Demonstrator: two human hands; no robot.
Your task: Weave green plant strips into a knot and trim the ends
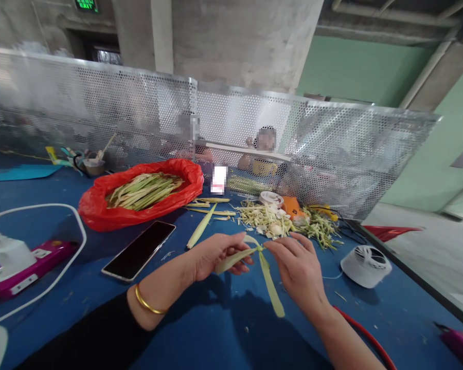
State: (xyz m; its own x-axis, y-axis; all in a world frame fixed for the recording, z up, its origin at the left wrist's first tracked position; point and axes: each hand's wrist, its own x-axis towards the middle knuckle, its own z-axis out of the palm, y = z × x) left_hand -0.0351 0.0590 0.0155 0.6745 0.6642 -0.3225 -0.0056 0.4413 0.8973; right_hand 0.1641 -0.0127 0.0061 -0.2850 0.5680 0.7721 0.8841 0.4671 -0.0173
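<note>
Where our left hand (218, 250) and right hand (299, 267) meet: we hold pale green husk strips (272, 293), gathered at a small knot (260, 248) above the blue table (216, 339).
Left fingers: curled loosely around one strip, which runs from the palm to the knot.
Right fingers: bent, the foremost tips at the knot — how the thumb presses underneath, we cannot tell.
Hanging strip: it drops from the knot between our hands, its broad end free.
Left wrist: a gold bangle (148, 307) sits just above our black sleeve (88, 334).
Beyond our left hand: a loose husk (201, 228), then a red bag (116, 221) filled with long strips (144, 191).
Beside our left forearm: a dark phone (139, 252) lies flat, near a purple power strip (31, 272).
Beyond our right hand: we see chopped pieces (256, 216) heaped near an orange packet (292, 207).
Across the table: a perforated screen (233, 110) — through it, a person (266, 139).
</note>
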